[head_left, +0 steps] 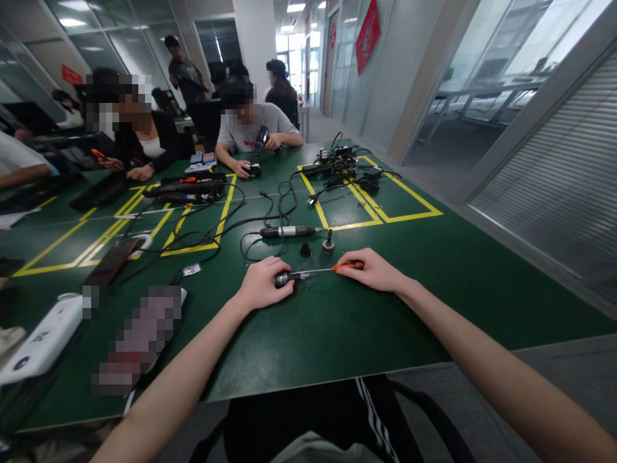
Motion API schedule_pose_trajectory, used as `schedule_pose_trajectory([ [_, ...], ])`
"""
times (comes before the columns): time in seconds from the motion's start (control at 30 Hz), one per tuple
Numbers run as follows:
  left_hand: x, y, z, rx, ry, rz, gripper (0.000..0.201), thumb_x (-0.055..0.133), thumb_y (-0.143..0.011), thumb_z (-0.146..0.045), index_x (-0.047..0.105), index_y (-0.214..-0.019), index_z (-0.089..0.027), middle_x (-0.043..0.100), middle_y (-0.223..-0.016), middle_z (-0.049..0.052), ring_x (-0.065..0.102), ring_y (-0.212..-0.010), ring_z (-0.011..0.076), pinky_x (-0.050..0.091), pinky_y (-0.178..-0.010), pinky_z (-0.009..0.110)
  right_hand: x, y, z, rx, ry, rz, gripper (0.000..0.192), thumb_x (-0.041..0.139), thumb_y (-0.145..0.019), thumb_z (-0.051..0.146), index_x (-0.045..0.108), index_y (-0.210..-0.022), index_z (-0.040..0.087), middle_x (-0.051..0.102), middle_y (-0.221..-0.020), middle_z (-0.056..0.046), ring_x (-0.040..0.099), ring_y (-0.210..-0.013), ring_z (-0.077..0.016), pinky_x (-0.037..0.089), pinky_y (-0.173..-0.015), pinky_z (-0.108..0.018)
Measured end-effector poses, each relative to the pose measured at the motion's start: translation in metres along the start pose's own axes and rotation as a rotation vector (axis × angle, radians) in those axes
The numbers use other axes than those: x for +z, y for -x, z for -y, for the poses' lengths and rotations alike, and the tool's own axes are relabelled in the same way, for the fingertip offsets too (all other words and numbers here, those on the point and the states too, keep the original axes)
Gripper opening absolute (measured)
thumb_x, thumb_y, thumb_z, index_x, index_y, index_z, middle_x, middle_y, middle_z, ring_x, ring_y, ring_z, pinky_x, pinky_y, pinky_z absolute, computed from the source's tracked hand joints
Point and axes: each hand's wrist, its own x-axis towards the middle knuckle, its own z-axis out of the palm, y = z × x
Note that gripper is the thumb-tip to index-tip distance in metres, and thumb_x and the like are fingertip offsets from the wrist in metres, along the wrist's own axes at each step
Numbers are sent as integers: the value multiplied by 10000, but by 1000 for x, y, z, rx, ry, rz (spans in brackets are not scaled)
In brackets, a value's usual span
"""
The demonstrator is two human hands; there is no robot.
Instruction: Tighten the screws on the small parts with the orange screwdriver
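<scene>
My left hand (267, 283) is closed around a dark cylindrical part (282, 279) with a metal end that points right, low over the green table. In my right hand (376, 270) is a screwdriver (349, 265) with an orange and black handle. Its thin shaft points left and meets or overlaps the metal end of the part; exact contact is too small to tell. Just beyond my hands stand a small black cone-shaped piece (305, 249) and a dark metal piece with a narrow stem (328, 243). Behind them lies a black and silver electric screwdriver (289, 231) with a cable.
A pile of black cables and adapters (337, 166) lies within yellow tape (414, 217). On the left are a white power strip (43, 337), a blurred phone-like slab (144, 334) and loose cables. Across the table a person (260, 125) holds a power drill (261, 138).
</scene>
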Motion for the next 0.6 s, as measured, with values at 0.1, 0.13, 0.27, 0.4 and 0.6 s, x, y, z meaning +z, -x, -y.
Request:
schedule_pose_trajectory([
  [0.1, -1, 0, -2, -2, 12, 5, 105, 685, -828, -267, 718, -912, -213, 746, -876, 38, 706, -822, 211, 551, -742, 316, 3, 1, 2, -38, -55, 11, 230, 695, -876, 405, 687, -939, 185, 750, -874, -51, 688, -773, -200, 521, -728, -317],
  [0.13, -2, 0, -2, -3, 15, 7, 105, 685, -828, -266, 717, -913, -213, 747, -880, 38, 705, -824, 210, 550, -743, 316, 5, 1, 2, -56, -44, 14, 220, 707, -864, 388, 665, -946, 188, 738, -861, -44, 686, -759, -197, 522, -716, -312],
  [0.27, -2, 1, -4, 0, 2, 12, 106, 670, -837, -273, 713, -912, -211, 752, -877, 36, 694, -808, 206, 542, -720, 314, 6, 1, 6, -83, 121, 5, 239, 636, -935, 403, 713, -1000, 186, 739, -821, -49, 664, -686, -199, 489, -660, -314],
  [0.4, -2, 0, -5, 17, -10, -1, 115, 656, -846, -281, 714, -906, -201, 751, -861, 42, 691, -795, 210, 537, -697, 319, 3, 0, 7, -90, 135, 21, 298, 540, -1004, 379, 779, -1012, 202, 792, -990, -89, 728, -870, -243, 533, -772, -348],
  [0.6, -3, 1, -4, 37, -21, -1, 105, 661, -848, -268, 710, -917, -206, 747, -858, 41, 691, -794, 207, 541, -704, 312, 2, -2, 6, -168, 132, -28, 225, 692, -928, 382, 761, -1027, 192, 761, -974, -80, 702, -815, -209, 549, -756, -323],
])
